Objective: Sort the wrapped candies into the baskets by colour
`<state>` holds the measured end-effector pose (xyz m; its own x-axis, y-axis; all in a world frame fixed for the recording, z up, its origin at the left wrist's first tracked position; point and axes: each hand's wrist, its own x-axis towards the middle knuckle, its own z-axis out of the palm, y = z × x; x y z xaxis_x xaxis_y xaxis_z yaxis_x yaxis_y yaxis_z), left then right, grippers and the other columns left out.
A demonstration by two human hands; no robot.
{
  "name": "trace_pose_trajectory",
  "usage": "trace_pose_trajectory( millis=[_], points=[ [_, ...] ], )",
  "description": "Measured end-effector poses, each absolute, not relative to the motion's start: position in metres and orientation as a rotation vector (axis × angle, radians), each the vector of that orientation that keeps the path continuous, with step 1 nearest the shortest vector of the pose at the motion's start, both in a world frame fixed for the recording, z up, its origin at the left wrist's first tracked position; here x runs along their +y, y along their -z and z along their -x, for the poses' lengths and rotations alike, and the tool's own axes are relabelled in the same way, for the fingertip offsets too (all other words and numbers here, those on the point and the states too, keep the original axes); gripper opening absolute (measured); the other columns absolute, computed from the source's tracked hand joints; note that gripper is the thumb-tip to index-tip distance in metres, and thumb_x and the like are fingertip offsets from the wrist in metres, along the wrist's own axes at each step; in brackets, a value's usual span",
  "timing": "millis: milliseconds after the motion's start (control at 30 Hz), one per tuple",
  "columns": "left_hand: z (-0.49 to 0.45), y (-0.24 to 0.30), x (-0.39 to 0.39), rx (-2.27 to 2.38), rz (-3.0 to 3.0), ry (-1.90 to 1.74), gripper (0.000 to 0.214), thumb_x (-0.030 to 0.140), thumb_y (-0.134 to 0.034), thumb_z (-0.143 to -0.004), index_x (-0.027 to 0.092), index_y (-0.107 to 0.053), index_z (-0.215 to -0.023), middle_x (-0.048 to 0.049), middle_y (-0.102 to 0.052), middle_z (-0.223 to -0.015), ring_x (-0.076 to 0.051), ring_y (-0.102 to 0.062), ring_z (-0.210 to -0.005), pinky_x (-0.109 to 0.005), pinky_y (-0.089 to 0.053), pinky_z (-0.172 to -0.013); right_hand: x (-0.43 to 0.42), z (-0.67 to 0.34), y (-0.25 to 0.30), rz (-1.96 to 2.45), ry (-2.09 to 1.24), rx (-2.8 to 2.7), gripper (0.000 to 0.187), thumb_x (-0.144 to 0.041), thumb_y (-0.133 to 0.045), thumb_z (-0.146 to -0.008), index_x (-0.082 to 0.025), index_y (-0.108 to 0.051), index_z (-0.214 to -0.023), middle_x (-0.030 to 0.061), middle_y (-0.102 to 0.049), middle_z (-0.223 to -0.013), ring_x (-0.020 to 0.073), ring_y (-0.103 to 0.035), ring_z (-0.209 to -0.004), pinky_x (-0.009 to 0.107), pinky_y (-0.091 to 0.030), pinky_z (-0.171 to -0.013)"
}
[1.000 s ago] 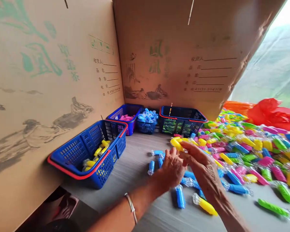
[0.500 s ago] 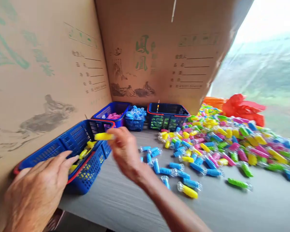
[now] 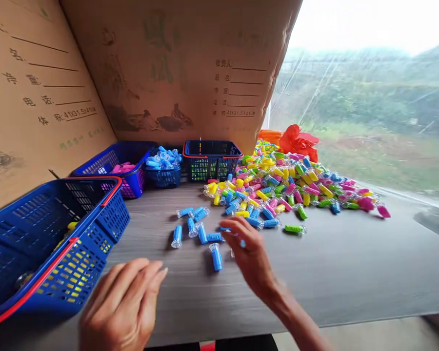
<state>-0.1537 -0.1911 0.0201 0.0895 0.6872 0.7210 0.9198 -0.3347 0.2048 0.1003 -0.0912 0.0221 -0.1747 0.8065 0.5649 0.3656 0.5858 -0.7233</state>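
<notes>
**Left hand [image 3: 120,307]:** toward 7 o'clock, open and empty, fingers loosely curved, hovering just beside the near basket.

**Right hand [image 3: 250,253]:** toward 5 o'clock, fingers curved down over the blue capsules and blurred by motion; no telling whether closed on one.

**Blue capsules [image 3: 201,233]:** around 6 o'clock, smooth plastic tubes with clear faceted caps, lying loose and apart on the worktop, a few right at the fingertips of the right hand.

**Mixed pile [image 3: 278,183]:** toward 2 o'clock, a dense heap of the same capsule shape in yellow, pink, green and blue.

**Near basket [image 3: 73,273]:** at 8 o'clock, perforated blue plastic with a red rim, a yellow capsule inside.

**Far row:** from 10 to 12 o'clock, a pink-filled blue basket [image 3: 131,183], a small blue basket [image 3: 164,178] heaped with blue capsules, and an empty-looking dark slatted basket [image 3: 205,168].

**Worktop [image 3: 332,263]:** flat, grey, wood-grained laminate.

**Surroundings:** printed cardboard carton walls [image 3: 161,73] at 11 o'clock; a crumpled red plastic bag [image 3: 300,141] at 1 o'clock; translucent plastic sheeting [image 3: 369,97] beyond.
</notes>
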Motion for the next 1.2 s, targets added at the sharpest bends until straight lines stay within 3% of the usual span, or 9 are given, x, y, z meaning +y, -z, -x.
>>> trace_pose_trajectory(
  millis=[133,233,333,467,700,867,1000,1100,1200],
  points=[
    [0.11,-0.018,-0.149,-1.669,2.134,1.053,0.008,0.018,-0.058,-0.091,0.02,-0.066,-0.093,-0.0016,-0.067,-0.085,-0.018,-0.061,-0.081,-0.031,-0.044,-0.078,-0.1,-0.177,0.015,1.311,-0.338,-1.722,0.018,-0.02,-0.052,-0.092,-0.022,-0.067,-0.102,0.0053,-0.066,-0.107,0.0164,-0.063,-0.085,0.027,-0.05,-0.073],
    [0.081,-0.017,-0.134,-1.677,2.286,0.967,0.007,0.018,-0.061,-0.089,0.021,-0.066,-0.088,-0.0005,-0.066,-0.083,-0.019,-0.059,-0.079,-0.032,-0.044,-0.074,-0.111,-0.197,0.031,1.432,-0.318,-1.767,0.028,-0.02,-0.051,-0.091,-0.024,-0.064,-0.116,0.0056,-0.063,-0.123,0.0143,-0.065,-0.078,0.027,-0.052,-0.071],
    [0.041,-0.019,-0.128,-1.609,2.471,0.811,0.009,0.014,-0.063,-0.085,0.022,-0.067,-0.088,-0.0012,-0.065,-0.085,-0.021,-0.057,-0.081,-0.036,-0.045,-0.075,-0.115,-0.194,0.035,1.477,-0.298,-1.859,0.039,-0.02,-0.05,-0.092,-0.027,-0.059,-0.129,0.004,-0.059,-0.136,0.0157,-0.068,-0.09,0.028,-0.055,-0.079],
    [-0.004,-0.018,-0.116,-1.566,2.554,0.53,0.022,0.007,-0.064,-0.078,0.02,-0.067,-0.095,-0.0055,-0.064,-0.098,-0.026,-0.056,-0.092,-0.042,-0.048,-0.08,-0.107,-0.184,0.034,1.431,-0.186,-1.975,0.041,-0.016,-0.047,-0.092,-0.026,-0.06,-0.129,0.0028,-0.062,-0.134,0.0197,-0.061,-0.117,0.034,-0.051,-0.097],
    [-0.019,0.002,-0.099,-1.549,2.593,0.459,0.018,0.003,-0.061,-0.076,0.016,-0.066,-0.087,-0.009,-0.065,-0.104,-0.03,-0.057,-0.1,-0.046,-0.049,-0.083,-0.103,-0.182,0.04,1.404,-0.126,-1.982,0.034,-0.017,-0.047,-0.093,-0.026,-0.064,-0.121,0.0036,-0.066,-0.128,0.0221,-0.064,-0.112,0.037,-0.053,-0.094],
    [0.026,-0.01,-0.082,-1.983,2.593,1.183,0.01,0.014,-0.057,-0.084,0.02,-0.064,-0.09,-0.0046,-0.069,-0.091,-0.021,-0.061,-0.085,-0.036,-0.049,-0.077,-0.097,-0.187,0.037,1.471,-0.282,-1.742,0.032,-0.024,-0.048,-0.094,-0.025,-0.062,-0.123,0.0053,-0.06,-0.135,0.018,-0.068,-0.101,0.028,-0.057,-0.079],
    [0.076,-0.026,-0.056,-2.493,2.147,2.235,0.025,0.04,-0.062,-0.083,0.017,-0.062,-0.093,-0.0032,-0.068,-0.079,-0.013,-0.056,-0.059,-0.026,-0.046,-0.058,-0.067,-0.18,0.023,1.481,-0.062,-1.938,0.036,-0.022,-0.049,-0.093,-0.025,-0.059,-0.128,0.0064,-0.058,-0.137,0.0242,-0.062,-0.109,0.037,-0.053,-0.087],
    [0.091,-0.031,-0.052,-2.455,1.718,3.008,0.036,0.041,-0.073,-0.073,0.013,-0.06,-0.093,-0.0043,-0.067,-0.076,-0.012,-0.056,-0.054,-0.023,-0.044,-0.051,-0.036,-0.166,0.013,1.485,0.148,-2.213,0.038,-0.006,-0.048,-0.086,-0.023,-0.066,-0.115,0.0068,-0.067,-0.119,0.0268,-0.059,-0.1,0.038,-0.049,-0.079],
    [0.095,-0.029,-0.057,-2.503,1.271,3.394,0.031,0.031,-0.074,-0.072,0.012,-0.058,-0.09,-0.0062,-0.067,-0.073,-0.012,-0.057,-0.052,-0.022,-0.044,-0.047,-0.014,-0.154,0.01,1.473,0.257,-2.373,0.038,0.003,-0.047,-0.077,-0.023,-0.07,-0.093,0.007,-0.07,-0.095,0.0263,-0.058,-0.09,0.036,-0.044,-0.071]
  ],
)
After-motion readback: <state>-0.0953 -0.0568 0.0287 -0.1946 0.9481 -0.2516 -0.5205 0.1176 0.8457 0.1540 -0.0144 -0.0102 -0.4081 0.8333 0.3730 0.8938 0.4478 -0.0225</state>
